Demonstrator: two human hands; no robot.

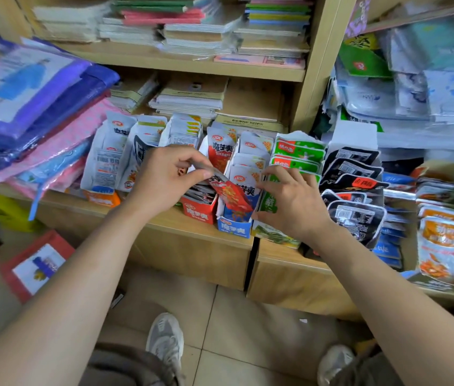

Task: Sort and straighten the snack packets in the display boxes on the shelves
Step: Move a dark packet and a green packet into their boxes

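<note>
Left hand pinches red packet by its top edge at frame centre. Long axis tilts down-right, over the gap between red box and blue box. Right hand nearer blue box, fingers closed on green packets.

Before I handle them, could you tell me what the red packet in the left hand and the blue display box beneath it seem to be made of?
The red packet looks like thin glossy plastic or foil film: it creases and its edge shines silver. The blue display box looks like printed matte cardboard, with stiff folded walls and worn, bent edges.
</note>
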